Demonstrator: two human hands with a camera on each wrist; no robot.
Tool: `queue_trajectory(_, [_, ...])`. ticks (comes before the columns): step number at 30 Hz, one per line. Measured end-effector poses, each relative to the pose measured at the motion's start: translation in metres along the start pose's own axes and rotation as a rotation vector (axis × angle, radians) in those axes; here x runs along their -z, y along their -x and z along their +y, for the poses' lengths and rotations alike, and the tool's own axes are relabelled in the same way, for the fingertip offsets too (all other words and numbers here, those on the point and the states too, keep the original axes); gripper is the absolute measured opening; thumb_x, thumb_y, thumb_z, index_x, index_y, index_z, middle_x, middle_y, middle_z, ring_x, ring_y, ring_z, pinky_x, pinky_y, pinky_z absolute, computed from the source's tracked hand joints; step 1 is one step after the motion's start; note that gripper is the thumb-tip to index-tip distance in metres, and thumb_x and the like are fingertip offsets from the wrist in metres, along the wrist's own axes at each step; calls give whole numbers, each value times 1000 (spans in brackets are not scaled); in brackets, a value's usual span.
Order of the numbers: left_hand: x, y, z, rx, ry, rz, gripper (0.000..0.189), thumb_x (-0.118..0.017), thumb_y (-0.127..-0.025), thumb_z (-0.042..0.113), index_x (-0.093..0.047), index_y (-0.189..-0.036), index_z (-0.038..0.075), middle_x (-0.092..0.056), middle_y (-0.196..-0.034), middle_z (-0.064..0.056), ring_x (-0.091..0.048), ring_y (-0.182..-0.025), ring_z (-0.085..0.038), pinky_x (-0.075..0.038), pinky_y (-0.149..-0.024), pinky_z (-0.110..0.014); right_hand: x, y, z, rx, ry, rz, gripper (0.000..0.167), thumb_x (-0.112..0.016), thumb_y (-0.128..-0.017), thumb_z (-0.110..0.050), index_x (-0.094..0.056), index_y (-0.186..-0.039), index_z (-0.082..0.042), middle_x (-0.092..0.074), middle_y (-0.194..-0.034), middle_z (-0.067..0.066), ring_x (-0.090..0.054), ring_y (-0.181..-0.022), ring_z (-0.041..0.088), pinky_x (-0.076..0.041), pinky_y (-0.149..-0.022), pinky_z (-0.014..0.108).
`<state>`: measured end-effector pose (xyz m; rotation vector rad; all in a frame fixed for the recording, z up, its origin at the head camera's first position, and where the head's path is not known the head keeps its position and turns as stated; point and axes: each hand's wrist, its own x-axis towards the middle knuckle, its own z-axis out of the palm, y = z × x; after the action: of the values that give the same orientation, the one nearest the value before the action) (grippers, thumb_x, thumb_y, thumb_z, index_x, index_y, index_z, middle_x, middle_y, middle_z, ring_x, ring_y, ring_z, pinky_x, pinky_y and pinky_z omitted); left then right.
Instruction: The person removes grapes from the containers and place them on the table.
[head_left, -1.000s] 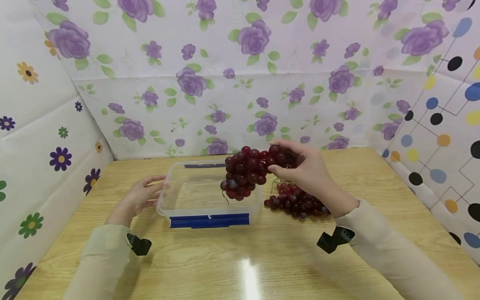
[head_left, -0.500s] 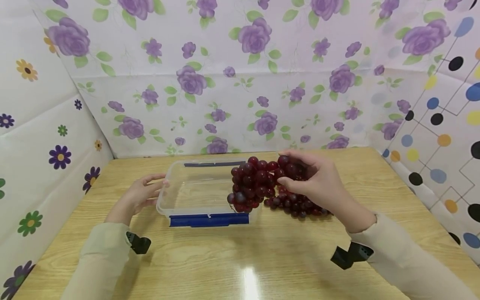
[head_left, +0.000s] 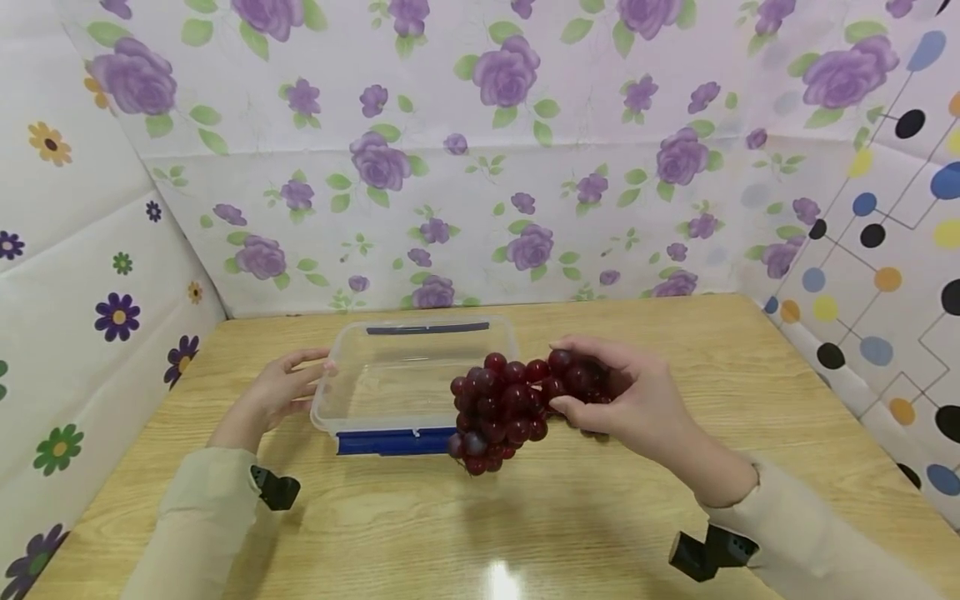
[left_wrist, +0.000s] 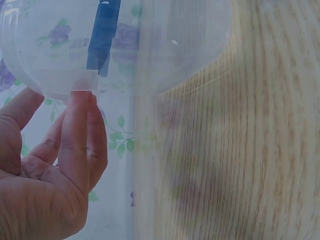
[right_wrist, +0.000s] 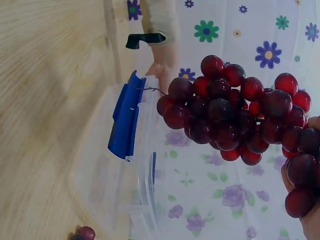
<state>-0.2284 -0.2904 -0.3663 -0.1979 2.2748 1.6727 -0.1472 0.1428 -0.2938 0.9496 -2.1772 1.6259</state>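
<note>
My right hand (head_left: 637, 400) pinches one end of a bunch of dark red grapes (head_left: 498, 412). The bunch hangs in the air over the near right corner of a clear plastic box (head_left: 397, 392) with blue clips. In the right wrist view the grapes (right_wrist: 220, 110) fill the middle, with a thin bare stem at their tip. My left hand (head_left: 281, 392) touches the box's left side with loosely extended fingers. Its fingertips meet the translucent rim in the left wrist view. A second bunch of grapes (head_left: 596, 432) lies on the table, mostly hidden behind my right hand.
The wooden table (head_left: 375, 533) carries the lidless box near its back edge. Flowered cloth (head_left: 450, 167) hangs behind, with patterned cloth walls at left and right. Black wrist cameras (head_left: 277, 490) sit on both sleeves.
The right hand has moved toward me and slightly right with the grapes, from over the box to its near right corner. The left hand and box have stayed in place.
</note>
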Motion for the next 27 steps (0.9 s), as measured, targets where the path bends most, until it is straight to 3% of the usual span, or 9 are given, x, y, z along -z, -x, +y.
queue_trajectory(4, [0, -1, -1, 2, 4, 3, 72, -57, -95, 38, -24, -151, 9, -39, -145, -21, -63, -95, -5, -55, -75, -26, -4, 4, -1, 8, -31, -18, 43, -74, -71, 14, -64, -112, 6, -68, -107, 9, -64, -82, 7, -55, -62, 24])
queue_trajectory(6, [0, -2, -2, 3, 8, 4, 72, -58, -94, 38, -24, -151, 10, -41, -144, -20, -63, -94, -4, -55, -75, -26, -6, 6, -1, 3, -45, -29, 43, -74, -72, 14, -63, -113, 6, -67, -108, 13, -65, -86, 8, -56, -66, 24])
queue_trajectory(11, [1, -3, -3, -1, 15, 7, 72, -59, -93, 39, -26, -151, 9, -54, -129, -9, -63, -94, -5, -55, -75, -27, -9, 11, 0, 4, -67, -43, 43, -74, -73, 12, -63, -114, 5, -66, -109, 2, -64, -86, 9, -55, -66, 24])
queue_trajectory(16, [1, -3, -3, -4, 26, 11, 73, -61, -92, 39, -27, -150, 9, -59, -112, 4, -64, -95, -7, -55, -75, -27, -10, 15, 3, -2, -87, -55, 44, -73, -75, 11, -63, -116, 2, -66, -110, -1, -63, -82, 8, -54, -62, 24])
queue_trajectory(27, [0, 0, -2, -7, 48, 13, 74, -62, -92, 39, -27, -150, 8, -57, -114, 1, -64, -94, -8, -56, -73, -26, -15, 24, 15, -40, -43, -44, 44, -74, -75, 8, -64, -117, 0, -64, -113, -16, -64, -85, 4, -55, -64, 23])
